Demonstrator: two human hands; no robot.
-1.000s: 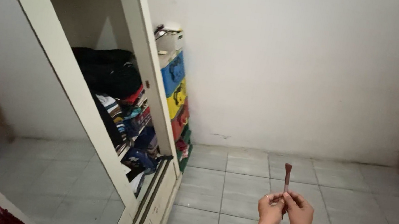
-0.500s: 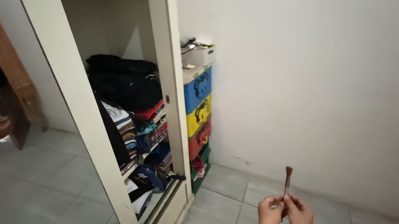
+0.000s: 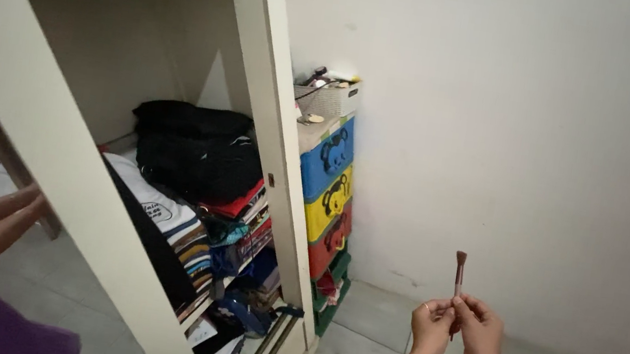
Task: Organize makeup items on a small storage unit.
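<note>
Both hands (image 3: pixel 458 329) pinching slim brush (image 3: pixel 459 273), soft bristle tip up

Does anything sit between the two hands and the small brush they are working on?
Nothing visible does. Both the left hand and the right hand already pinch the lower handle of the small brush, which stands upright with its bristles on top, in front of the white wall.

The single head camera looks forward and slightly down from standing height, facing the wardrobe (image 3: pixel 258 111) and white wall (image 3: pixel 543 135) nearby.
</note>
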